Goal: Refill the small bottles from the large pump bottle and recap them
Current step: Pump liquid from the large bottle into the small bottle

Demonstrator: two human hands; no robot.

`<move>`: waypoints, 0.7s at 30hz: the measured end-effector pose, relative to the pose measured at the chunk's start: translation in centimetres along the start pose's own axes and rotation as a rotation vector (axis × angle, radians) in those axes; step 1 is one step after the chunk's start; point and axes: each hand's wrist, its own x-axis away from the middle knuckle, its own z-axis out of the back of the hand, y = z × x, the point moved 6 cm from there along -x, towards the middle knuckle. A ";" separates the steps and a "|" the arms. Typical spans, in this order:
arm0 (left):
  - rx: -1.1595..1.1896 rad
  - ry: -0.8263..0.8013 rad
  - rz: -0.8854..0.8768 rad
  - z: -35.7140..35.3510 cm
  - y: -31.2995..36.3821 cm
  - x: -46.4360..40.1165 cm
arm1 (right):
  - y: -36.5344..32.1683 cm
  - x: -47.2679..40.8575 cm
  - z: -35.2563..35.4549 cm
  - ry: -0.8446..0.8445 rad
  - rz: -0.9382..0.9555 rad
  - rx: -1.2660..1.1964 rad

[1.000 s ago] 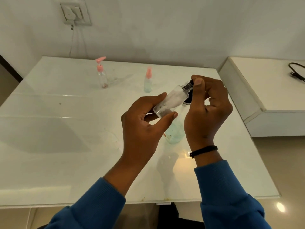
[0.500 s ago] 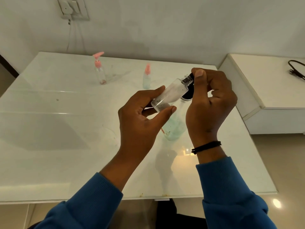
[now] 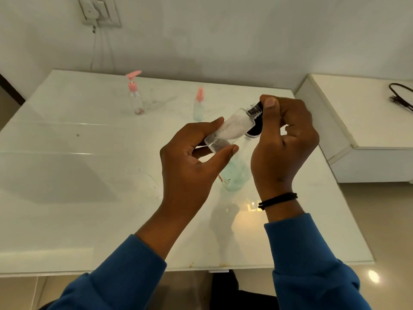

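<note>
I see my left hand [image 3: 190, 162] curled around a small clear bottle [image 3: 228, 130], thumb under its base and fingers along the far side, holding it tilted above the white table [image 3: 89, 186] with the neck pointing up and to the right. The threaded neck is bare. My right hand [image 3: 283, 139] is closed just beside that neck, thumb and curled fingers pinching a dark cap [image 3: 257, 107] — it sits at the mouth, and I cannot tell whether it touches the threads. Behind and below the hands stands a larger clear bottle [image 3: 235, 175] with pale green liquid, mostly hidden. Farther back on the table stand a pink-pump bottle [image 3: 135, 97] and, to its right, well apart, a small pink-topped bottle [image 3: 198, 106].
</note>
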 end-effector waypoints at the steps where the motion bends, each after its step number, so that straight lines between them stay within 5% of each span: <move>1: -0.011 0.001 -0.004 0.0 0.0 0.1 | 0.2 0.3 0.0 -0.001 -0.007 -0.009; 21: -0.010 0.016 -0.039 0.2 0.4 0.0 | -0.4 -0.4 0.2 0.009 0.019 0.027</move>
